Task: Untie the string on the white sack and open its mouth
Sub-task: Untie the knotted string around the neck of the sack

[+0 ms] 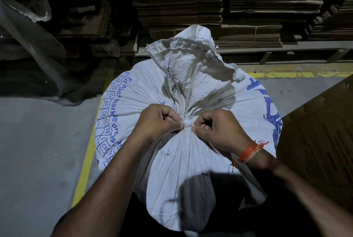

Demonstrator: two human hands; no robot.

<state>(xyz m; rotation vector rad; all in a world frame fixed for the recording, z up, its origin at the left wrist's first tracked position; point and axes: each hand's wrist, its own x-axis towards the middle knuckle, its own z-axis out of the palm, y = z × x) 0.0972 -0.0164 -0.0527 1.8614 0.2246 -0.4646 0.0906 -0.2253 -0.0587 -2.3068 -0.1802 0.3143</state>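
Observation:
A full white woven sack (133, 103) with blue print stands upright in front of me. Its neck is gathered tight, and the loose top flares open beyond the tie. A white string knot (186, 123) sits at the gathered neck. My left hand (158, 122) pinches the knot from the left with curled fingers. My right hand (215, 129), with an orange thread band on its wrist, pinches the knot from the right. Both hands rest on the sack's top.
Stacks of flattened brown cardboard (248, 17) fill the pallets behind the sack. Clear plastic sheeting (28, 26) hangs at the left. A cardboard box (321, 141) stands close on the right. A yellow floor line (86, 160) runs along the grey concrete at the sack's left.

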